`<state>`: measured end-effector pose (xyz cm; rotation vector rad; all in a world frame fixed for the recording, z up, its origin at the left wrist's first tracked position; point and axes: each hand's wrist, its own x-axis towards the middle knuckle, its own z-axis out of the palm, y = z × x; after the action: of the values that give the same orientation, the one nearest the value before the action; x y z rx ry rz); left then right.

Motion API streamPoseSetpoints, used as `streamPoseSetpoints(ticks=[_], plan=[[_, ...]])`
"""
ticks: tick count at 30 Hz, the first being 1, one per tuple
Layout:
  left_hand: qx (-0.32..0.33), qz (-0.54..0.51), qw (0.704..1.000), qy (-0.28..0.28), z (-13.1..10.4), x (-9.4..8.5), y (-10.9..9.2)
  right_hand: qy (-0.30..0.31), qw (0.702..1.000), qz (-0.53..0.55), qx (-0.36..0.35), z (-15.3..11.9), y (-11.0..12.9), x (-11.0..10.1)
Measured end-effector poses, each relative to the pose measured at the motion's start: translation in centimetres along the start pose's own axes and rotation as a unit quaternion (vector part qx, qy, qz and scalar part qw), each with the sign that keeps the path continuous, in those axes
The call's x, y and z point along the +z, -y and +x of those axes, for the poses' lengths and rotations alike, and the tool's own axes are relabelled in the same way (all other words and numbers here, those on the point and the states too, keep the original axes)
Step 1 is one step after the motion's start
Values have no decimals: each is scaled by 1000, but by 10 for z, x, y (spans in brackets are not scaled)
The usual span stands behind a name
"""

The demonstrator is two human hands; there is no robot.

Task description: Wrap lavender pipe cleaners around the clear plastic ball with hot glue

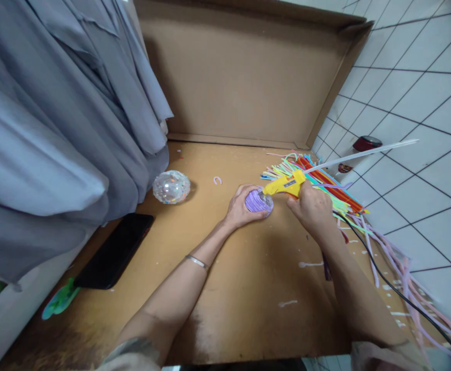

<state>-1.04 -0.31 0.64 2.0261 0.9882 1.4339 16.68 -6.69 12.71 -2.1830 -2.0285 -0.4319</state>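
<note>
My left hand is wrapped round a ball covered in purple pipe cleaner, low over the wooden table. In my right hand is a yellow hot glue gun with a long clear glue stick poking out of its back. The gun's nozzle meets the upper right side of the ball, where a greyish patch shows; whether it touches cannot be made out. A short curved bit of pale pipe cleaner lies beyond my left hand.
A clear ball with coloured specks and a black phone are at left, beside a grey curtain. Many-coloured pipe cleaners lie at right near the tiled wall. A black cord runs along the right. Cardboard stands behind.
</note>
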Motion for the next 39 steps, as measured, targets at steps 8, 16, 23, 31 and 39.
streamPoseSetpoints(ticks=[8,16,23,31,39], plan=[[0,-10,1000,-5,0,1,0,-10,1000,-1,15,-1,1,-1],[0,-2,1000,4,0,1,1,-13,1000,10,12,2,0,2],[2,-1,1000,5,0,1,2,-18,1000,11,5,2,0,5],[4,0,1000,8,0,1,1,8,1000,-7,12,2,1,-4],[17,-4,1000,8,0,0,1,20,1000,-18,15,-1,-1,-8]])
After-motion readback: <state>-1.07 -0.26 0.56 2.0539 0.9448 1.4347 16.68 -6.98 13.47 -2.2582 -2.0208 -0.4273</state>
